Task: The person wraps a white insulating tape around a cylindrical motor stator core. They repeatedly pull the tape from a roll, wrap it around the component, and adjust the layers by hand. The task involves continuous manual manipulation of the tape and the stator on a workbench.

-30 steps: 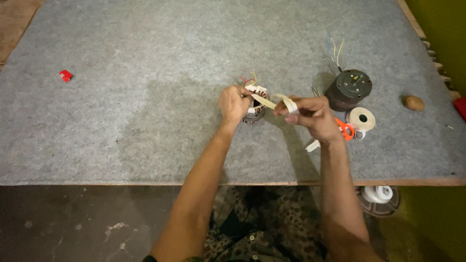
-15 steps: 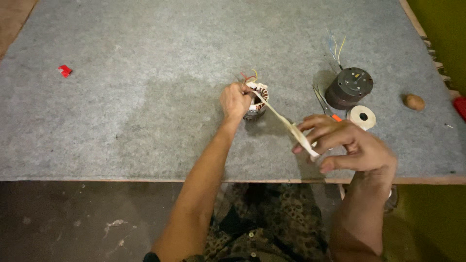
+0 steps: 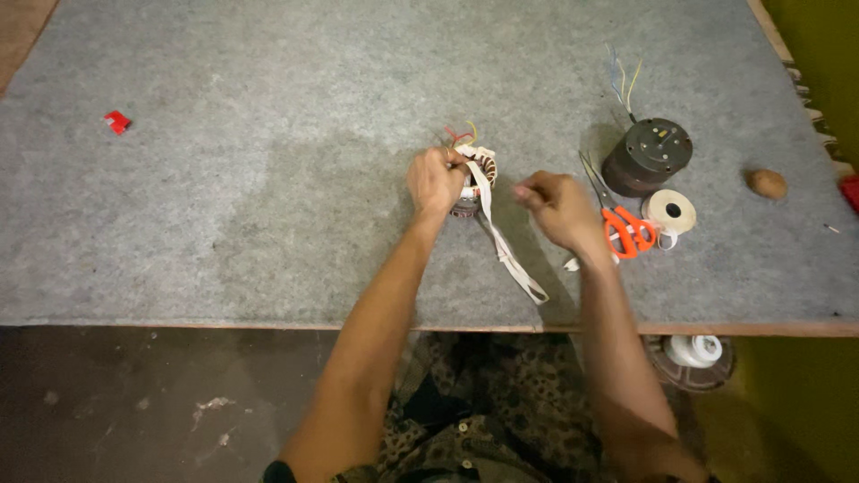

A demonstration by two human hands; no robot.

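1. Small motor stator [image 3: 477, 182] with copper windings, standing on the grey felt mat [image 3: 224, 179] near mid-table; short red and yellow lead wires sticking up from its far side.
2. Left hand [image 3: 436, 182] pressed against the stator's left side, fingers curled closed over its rim and over the upper end of a white cloth tape [image 3: 501, 241].
3. Tape running from the stator top down toward the near table edge, its free end lying slack on the mat just below and right of the stator.
4. Right hand [image 3: 557, 206] to the right of the stator, apart from it, fingers drawn into a loose fist; looks pinched on something thin, perhaps a thread or strand; cannot tell what, if anything, sits in the grip.
5. Step in hand, by judgement: binding or lacing the windings with tape, one pass being pulled snug.
6. Next move, by judgement: calls for steady hold on the stator and even tension on the tape, kept flat and clear of the lead wires.
7. Further right of the stator: orange-handled scissors [image 3: 626, 228], white tape roll [image 3: 669, 211], dark round motor housing [image 3: 648, 156] with coloured wires, small brown lump [image 3: 768, 183].
8. Far left of the stator: small red scrap [image 3: 116, 122].
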